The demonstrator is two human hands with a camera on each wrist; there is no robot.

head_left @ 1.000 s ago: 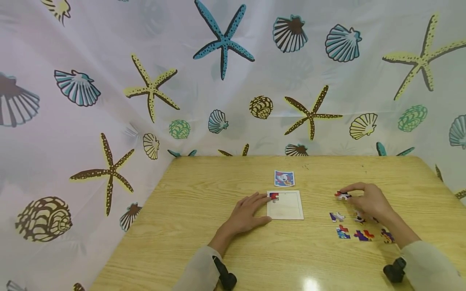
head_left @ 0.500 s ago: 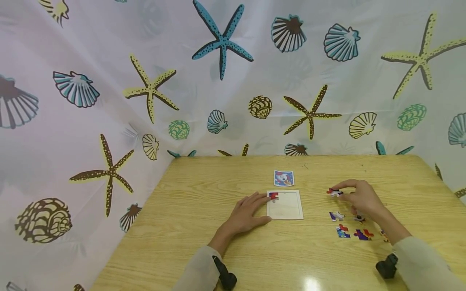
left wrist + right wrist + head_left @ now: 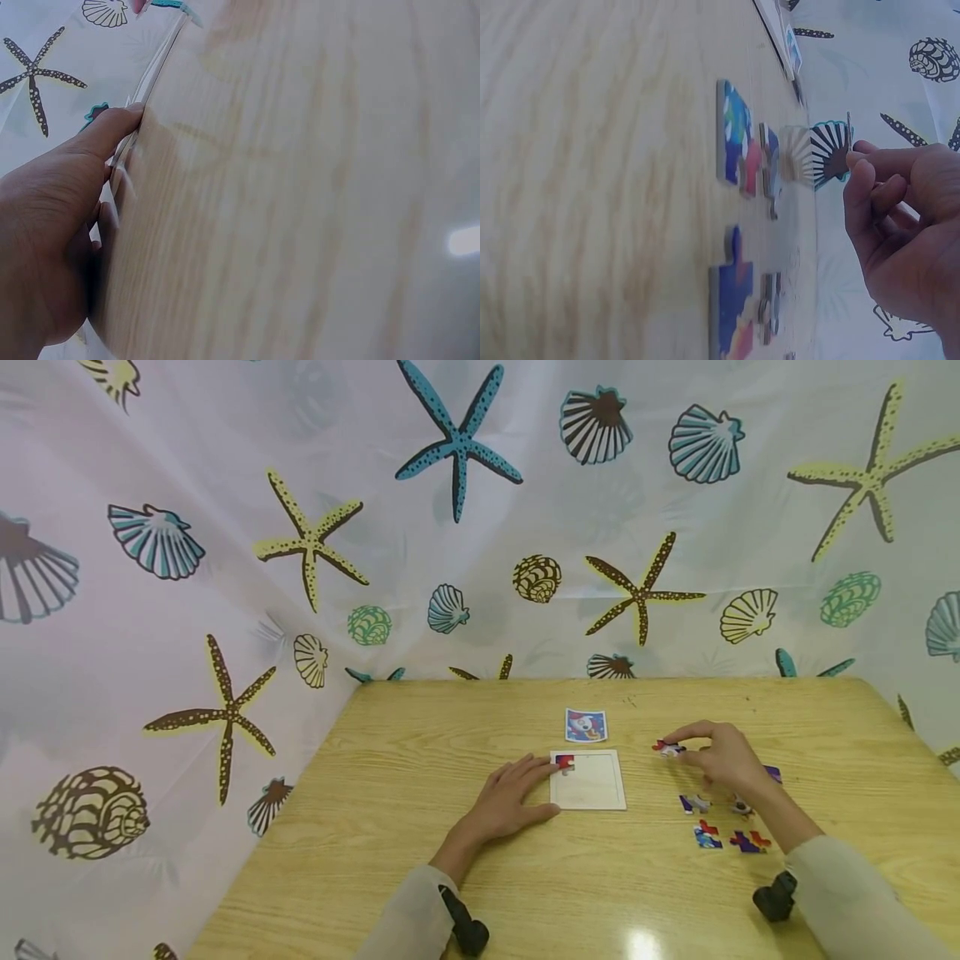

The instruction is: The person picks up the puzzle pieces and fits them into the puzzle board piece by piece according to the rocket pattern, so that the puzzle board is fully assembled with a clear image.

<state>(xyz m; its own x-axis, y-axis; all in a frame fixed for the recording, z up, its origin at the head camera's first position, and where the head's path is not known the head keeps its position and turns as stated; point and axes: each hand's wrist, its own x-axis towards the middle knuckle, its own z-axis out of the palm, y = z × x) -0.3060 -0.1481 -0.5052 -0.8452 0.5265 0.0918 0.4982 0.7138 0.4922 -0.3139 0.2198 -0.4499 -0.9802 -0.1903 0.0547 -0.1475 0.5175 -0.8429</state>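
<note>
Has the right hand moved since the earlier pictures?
Yes. In the head view, the right hand has moved left, nearer to the puzzle board, which stayed in place.

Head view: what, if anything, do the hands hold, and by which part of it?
The right hand pinches a puzzle piece by its edge; the left hand grips nothing.

On the table [image 3: 420, 752], a picture card [image 3: 585, 725] lay behind the puzzle tray [image 3: 596, 790], one jigsaw piece [image 3: 565, 762] in the tray's far left corner, loose pieces [image 3: 707, 836] to the tray's right; a fabric backdrop [image 3: 495, 539] hung behind.
</note>
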